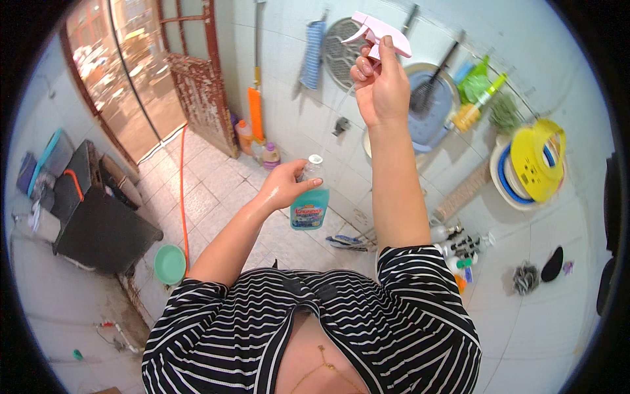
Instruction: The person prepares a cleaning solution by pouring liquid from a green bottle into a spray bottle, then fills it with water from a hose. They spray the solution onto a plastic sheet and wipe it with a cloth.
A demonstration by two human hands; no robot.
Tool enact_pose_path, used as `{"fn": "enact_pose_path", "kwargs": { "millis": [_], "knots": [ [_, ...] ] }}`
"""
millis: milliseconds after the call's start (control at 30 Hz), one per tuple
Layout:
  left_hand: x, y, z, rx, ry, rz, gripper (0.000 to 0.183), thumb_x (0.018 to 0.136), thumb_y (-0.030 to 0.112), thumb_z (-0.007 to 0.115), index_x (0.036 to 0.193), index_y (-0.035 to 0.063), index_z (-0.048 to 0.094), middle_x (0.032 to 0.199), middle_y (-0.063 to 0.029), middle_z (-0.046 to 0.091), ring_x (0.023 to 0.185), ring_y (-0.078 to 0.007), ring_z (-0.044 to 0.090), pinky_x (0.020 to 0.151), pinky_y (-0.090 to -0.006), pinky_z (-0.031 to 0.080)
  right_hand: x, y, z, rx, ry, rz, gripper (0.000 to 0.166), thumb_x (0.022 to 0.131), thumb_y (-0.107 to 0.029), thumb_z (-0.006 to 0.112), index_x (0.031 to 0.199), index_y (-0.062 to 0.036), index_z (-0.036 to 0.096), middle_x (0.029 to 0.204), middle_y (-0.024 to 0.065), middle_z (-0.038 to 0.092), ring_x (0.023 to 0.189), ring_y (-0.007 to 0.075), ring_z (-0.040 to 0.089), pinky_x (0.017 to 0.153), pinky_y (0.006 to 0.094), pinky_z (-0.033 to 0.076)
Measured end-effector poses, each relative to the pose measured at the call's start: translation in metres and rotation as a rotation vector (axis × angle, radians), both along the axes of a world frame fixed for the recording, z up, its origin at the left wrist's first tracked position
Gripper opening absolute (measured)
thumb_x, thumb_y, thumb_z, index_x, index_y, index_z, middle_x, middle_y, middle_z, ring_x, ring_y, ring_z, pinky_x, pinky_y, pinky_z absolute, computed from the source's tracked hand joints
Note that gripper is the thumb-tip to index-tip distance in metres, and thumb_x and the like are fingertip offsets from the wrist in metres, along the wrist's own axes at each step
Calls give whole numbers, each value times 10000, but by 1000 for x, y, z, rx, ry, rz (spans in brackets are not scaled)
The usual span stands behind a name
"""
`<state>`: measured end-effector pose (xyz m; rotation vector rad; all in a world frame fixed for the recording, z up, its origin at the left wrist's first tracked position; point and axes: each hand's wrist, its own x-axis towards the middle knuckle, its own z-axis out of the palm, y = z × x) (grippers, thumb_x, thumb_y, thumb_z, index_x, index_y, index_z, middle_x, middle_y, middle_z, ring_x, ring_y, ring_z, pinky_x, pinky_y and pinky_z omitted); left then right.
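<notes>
My left hand [288, 184] grips a clear plastic bottle [310, 209] around its upper part. Blue-green liquid fills the lower part, behind a label with writing. The bottle's white neck [315, 159] has no sprayer on it. Higher up and to the right, my right hand [384, 81] is closed on a pink trigger spray head [381, 35]. A thin clear dip tube [344, 101] hangs from the spray head, slanting down toward the bottle neck. Its lower end is too faint to place. Wetness shines on my left wrist.
An orange hose [183, 197] crosses the tiled floor near a green basin [170, 264]. A black cabinet [108, 221] stands left. Bottles [270, 156] sit by the open door [202, 88]. Basins [502, 172], brushes and a blue striped cloth [312, 54] hang along the wall.
</notes>
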<state>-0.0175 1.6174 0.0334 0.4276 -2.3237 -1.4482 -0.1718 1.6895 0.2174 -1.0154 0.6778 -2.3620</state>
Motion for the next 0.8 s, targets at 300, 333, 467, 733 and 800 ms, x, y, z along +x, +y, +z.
{"fn": "enact_pose_path", "kwargs": {
  "millis": [300, 333, 467, 733, 800],
  "knots": [
    [52, -109, -1, -125, -75, 185, 456, 790, 328, 727, 1133, 55, 602, 824, -133, 628, 751, -246, 583, 695, -356, 472, 51, -128, -3, 24, 22, 112, 260, 950, -303, 566, 995, -48, 551, 794, 7, 485, 621, 83, 377, 561, 241, 317],
    [56, -121, -1, -140, -71, 195, 452, 789, 328, 728, 1128, 56, 603, 821, -134, 630, 749, -249, 586, 694, -356, 472, 57, -141, -8, 26, 38, 131, 243, 955, -297, 558, 982, -55, 548, 792, 2, 481, 631, 80, 377, 560, 240, 318],
    [67, -171, -16, -75, -7, 223, 434, 786, 318, 733, 1106, 52, 605, 809, -134, 631, 741, -248, 598, 689, -351, 472, 80, -190, -48, 82, 41, 200, 216, 961, -273, 546, 981, -59, 522, 823, -8, 488, 663, 85, 403, 591, 240, 350],
    [80, -230, -7, -54, 81, 338, 421, 776, 305, 742, 1066, 31, 607, 832, -146, 643, 749, -258, 610, 686, -358, 474, 106, -233, -148, 583, 398, 191, 363, 962, -263, 545, 1223, -11, 523, 1100, 24, 578, 997, 106, 517, 874, 277, 420],
    [83, -241, -4, -44, 79, 367, 419, 774, 304, 744, 1057, 27, 609, 841, -156, 646, 760, -268, 616, 691, -363, 477, 108, -242, -154, 571, 419, 244, 392, 947, -249, 574, 1247, -5, 512, 1158, 41, 580, 1049, 114, 521, 906, 280, 424]
  ]
}}
